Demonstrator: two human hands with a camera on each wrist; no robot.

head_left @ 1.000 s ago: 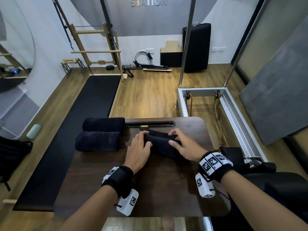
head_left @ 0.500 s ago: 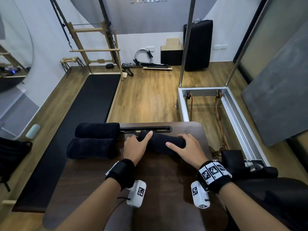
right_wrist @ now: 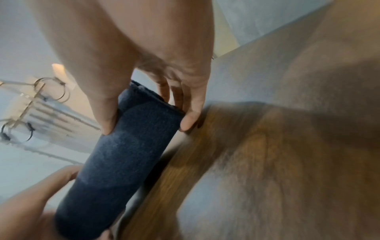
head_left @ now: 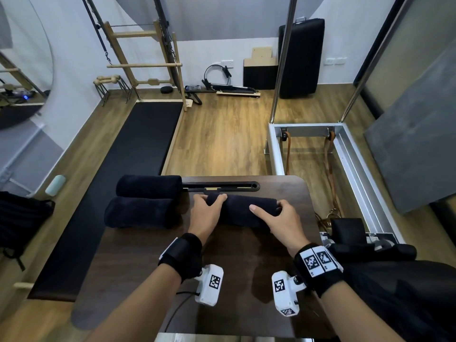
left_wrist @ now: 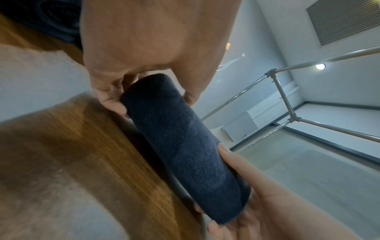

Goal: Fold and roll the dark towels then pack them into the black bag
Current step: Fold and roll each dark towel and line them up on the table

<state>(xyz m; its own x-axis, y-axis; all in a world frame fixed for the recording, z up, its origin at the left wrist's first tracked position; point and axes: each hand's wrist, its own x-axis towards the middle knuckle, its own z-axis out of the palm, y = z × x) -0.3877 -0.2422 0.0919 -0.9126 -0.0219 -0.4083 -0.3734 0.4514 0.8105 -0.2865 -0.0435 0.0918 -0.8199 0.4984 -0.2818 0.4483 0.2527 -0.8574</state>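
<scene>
A dark rolled towel [head_left: 243, 209] lies across the back middle of the brown table [head_left: 237, 272]. My left hand [head_left: 209, 202] grips its left end, thumb and fingers curled round the roll [left_wrist: 180, 146]. At the other end my right hand [head_left: 267, 209] holds the roll [right_wrist: 127, 154] between thumb and fingers. Two more rolled dark towels [head_left: 149, 185] [head_left: 139, 213] lie side by side at the table's back left, just left of my left hand. A black bag [head_left: 17, 218] sits on the floor far to the left.
A slot [head_left: 222, 186] runs along the table's far edge just behind the roll. A black floor mat [head_left: 128, 174] lies to the left, a metal frame [head_left: 350, 164] to the right. Dark fabric [head_left: 370, 250] lies at the table's right side.
The towel has been rolled away from me into a full roll near the slot. Both hands went from pressing on top of it to gripping its two ends.
</scene>
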